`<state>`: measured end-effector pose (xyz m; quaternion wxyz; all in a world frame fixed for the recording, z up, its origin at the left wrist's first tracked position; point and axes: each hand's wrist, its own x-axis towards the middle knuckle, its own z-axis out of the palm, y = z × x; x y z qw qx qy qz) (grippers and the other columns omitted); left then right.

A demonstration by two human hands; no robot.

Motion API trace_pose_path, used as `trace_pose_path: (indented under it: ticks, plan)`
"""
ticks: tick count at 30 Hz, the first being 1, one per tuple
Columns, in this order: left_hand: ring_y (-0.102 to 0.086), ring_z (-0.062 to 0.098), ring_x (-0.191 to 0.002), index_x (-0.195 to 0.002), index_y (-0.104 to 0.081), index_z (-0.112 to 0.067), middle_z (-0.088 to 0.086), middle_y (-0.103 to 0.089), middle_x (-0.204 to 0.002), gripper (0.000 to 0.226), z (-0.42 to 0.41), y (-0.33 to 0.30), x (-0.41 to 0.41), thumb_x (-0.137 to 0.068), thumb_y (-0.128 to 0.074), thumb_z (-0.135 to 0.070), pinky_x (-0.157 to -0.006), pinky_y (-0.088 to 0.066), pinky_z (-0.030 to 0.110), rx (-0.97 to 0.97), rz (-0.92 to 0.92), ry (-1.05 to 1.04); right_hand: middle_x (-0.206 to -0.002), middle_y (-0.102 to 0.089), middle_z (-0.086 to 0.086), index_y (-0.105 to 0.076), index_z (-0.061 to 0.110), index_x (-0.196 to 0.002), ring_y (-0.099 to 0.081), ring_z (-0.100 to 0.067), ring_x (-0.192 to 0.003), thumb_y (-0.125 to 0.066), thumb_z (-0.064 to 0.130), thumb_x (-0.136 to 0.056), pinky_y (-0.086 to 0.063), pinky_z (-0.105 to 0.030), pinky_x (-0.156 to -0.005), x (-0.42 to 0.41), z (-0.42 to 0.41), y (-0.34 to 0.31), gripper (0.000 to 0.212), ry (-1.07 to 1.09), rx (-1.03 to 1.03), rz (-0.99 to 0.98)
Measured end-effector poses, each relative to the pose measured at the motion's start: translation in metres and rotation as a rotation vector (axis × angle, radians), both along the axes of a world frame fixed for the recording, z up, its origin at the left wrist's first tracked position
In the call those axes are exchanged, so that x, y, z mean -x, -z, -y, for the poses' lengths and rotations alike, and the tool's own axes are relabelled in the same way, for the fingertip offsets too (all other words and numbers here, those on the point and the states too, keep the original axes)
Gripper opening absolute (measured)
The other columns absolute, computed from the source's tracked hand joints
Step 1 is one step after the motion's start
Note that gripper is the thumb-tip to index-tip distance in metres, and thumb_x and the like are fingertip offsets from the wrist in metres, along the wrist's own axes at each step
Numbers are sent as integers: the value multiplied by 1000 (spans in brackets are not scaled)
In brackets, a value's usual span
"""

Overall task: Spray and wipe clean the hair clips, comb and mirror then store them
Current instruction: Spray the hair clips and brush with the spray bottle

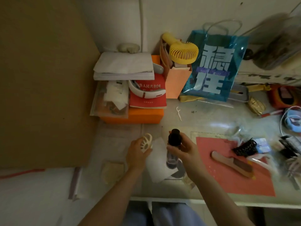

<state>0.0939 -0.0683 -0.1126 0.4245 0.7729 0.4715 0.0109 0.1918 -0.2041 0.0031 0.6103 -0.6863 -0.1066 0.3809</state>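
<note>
My left hand [136, 153] grips a cream hair clip [146, 142] above the desk. Just to its right, my right hand [183, 149] holds a clear spray bottle with a black cap [173, 145], upright, its top turned toward the clip. A white wipe [156, 165] lies under both hands. On the red mat [232, 180] at the right lie a wooden comb [232, 163] and a black claw clip [245, 146]. I cannot make out a mirror for certain.
An orange box [143, 115] with a red book, papers and a white neck device stands at the back left. A yellow fan [183, 53] and a blue bag [213, 67] are behind. Cables and clutter crowd the right edge. A floss pick [178, 112] lies mid-desk.
</note>
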Motion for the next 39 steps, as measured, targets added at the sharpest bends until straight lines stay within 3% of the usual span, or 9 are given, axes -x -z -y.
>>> trace_pose_path:
  ticks: [5, 12, 15, 18, 22, 30, 33, 37, 39]
  plan:
    - [-58, 16, -102, -120, -58, -20, -2, -60, -114, 55, -1, 0, 7, -72, -76, -41, -83, -49, 28, 25, 45, 12, -105, -67, 1, -62, 26, -108, -65, -13, -97, -67, 0, -81, -56, -32, -83, 9, -3, -1, 38, 49, -15, -11]
    - [-53, 19, -111, -126, -53, -17, 3, -55, -123, 63, 0, -4, 7, -71, -79, -34, -89, -42, 24, 51, 80, 33, -105, -66, 0, -62, 24, -110, -64, -12, -96, -68, -1, -79, -56, -28, -77, 10, 13, 0, 40, 119, -9, -27]
    - [-47, 22, -121, -132, -49, -16, 4, -48, -136, 69, 7, -10, 4, -73, -77, -38, -99, -42, 32, -6, 60, 92, -102, -66, -5, -62, 17, -114, -65, -17, -96, -67, -2, -79, -56, -30, -80, 6, 31, -5, 40, 188, -18, -17]
    - [-40, 23, -130, -134, -49, -15, 5, -43, -143, 64, 14, -17, -5, -79, -71, -39, -106, -36, 33, -106, 73, 181, -97, -68, -1, -64, 21, -109, -66, -13, -92, -67, -1, -78, -57, -28, -77, -1, 51, -8, 39, 228, -35, -14]
    - [-26, 19, -139, -137, -44, -26, -1, -31, -151, 58, 40, -30, -25, -85, -64, -41, -113, -27, 39, -99, 71, 232, -89, -69, 0, -65, 17, -102, -66, -14, -87, -70, 11, -69, -55, -25, -71, -13, 90, -11, 34, 292, -69, -4]
    - [-25, 15, -139, -136, -45, -26, -3, -28, -152, 56, 128, -38, -87, -85, -63, -41, -112, -21, 31, -39, 105, 302, -83, -71, 9, -67, 23, -97, -65, -7, -82, -73, 5, -69, -51, -23, -70, -77, 184, -5, 34, 356, -50, 9]
    - [-35, 15, -133, -133, -48, -27, -2, -38, -145, 58, 172, -35, -112, -81, -67, -42, -110, -28, 30, 70, 102, 298, -91, -72, 9, -67, 24, -103, -65, -7, -85, -82, 19, -63, -53, -21, -71, -110, 220, 1, 43, 324, -50, -16]
    - [-38, 3, -123, -133, -50, -27, -10, -42, -136, 58, 222, -29, -141, -79, -70, -38, -100, -28, 19, 126, 98, 298, -86, -73, 10, -65, 18, -102, -65, -1, -80, -62, -9, -79, -51, -15, -68, -145, 258, 5, 36, 249, -27, 5]
    - [-38, 2, -119, -134, -50, -26, -11, -42, -133, 61, 237, -25, -151, -78, -72, -35, -97, -28, 17, 149, 95, 291, -86, -73, 8, -66, 20, -102, -65, -3, -80, -62, -10, -78, -51, -16, -70, -156, 274, 6, 39, 241, -10, 7]
